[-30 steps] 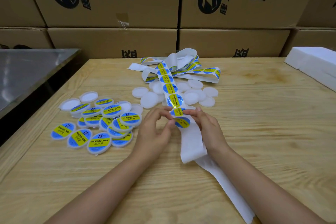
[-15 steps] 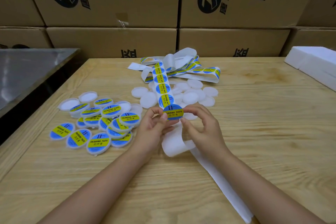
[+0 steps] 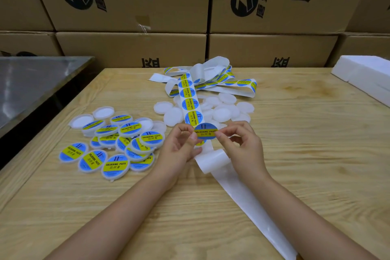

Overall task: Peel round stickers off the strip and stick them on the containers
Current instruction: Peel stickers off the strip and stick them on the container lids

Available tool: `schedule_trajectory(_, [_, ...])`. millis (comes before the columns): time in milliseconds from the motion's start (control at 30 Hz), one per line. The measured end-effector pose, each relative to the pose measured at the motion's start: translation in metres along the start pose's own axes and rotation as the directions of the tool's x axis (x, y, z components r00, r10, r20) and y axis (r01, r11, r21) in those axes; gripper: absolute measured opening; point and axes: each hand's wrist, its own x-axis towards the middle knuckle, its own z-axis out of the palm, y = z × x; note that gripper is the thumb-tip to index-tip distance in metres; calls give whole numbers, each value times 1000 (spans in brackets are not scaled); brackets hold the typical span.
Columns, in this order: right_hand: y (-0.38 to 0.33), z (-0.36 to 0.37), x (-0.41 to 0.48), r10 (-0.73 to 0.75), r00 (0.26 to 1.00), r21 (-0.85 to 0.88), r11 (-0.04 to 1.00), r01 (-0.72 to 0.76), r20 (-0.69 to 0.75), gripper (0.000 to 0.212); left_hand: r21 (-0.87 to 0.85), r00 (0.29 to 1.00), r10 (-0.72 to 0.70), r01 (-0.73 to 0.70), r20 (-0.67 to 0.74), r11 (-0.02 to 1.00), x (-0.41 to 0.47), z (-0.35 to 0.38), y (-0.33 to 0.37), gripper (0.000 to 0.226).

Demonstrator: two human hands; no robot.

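I hold one round sticker (image 3: pixel 205 132) up between my hands, just above the strip (image 3: pixel 190 104). My left hand (image 3: pixel 179 150) pinches its left edge with thumb and forefinger and my right hand (image 3: pixel 244 148) pinches its right edge the same way. I grip it only by the rims, I think, so the glue side touches nothing and it stays flat. It looks free of the strip, though whether its lower edge is still stuck I cannot tell. The strip runs away beyond my fingers with more stickers in a row, and its bare liner (image 3: pixel 213 160) curls under my right hand and trails back past my right arm. Left of my left hand lie the labelled containers (image 3: pixel 115 166) in an overlapping heap, kept apart as done. Beyond my hands, partly under the strip, sit the blank containers (image 3: pixel 222 113), near enough to reach with the sticker. All are shut and white, so I cannot see what is in them.
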Motion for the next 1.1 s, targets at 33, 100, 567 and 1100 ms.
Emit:
schedule_trajectory(33, [-1, 0, 0, -8, 1000, 6, 1000, 8, 6, 25, 5, 1000, -5, 5, 5, 1000, -1, 0, 1, 10])
schedule_trajectory(100, [-2, 2, 0, -24, 999, -2, 1000, 24, 31, 26, 20, 998, 14, -16, 54, 1000, -3, 2, 2, 18])
schedule_trajectory(567, [0, 4, -10, -8, 926, 286, 952, -108, 377, 19, -82, 1000, 7, -4, 30, 997, -2, 4, 5, 35])
schedule_trajectory(1100, [12, -9, -2, 16, 946, -28, 1000, -8, 323, 34, 914, 904, 385, -13, 184, -406, 17, -32, -6, 4])
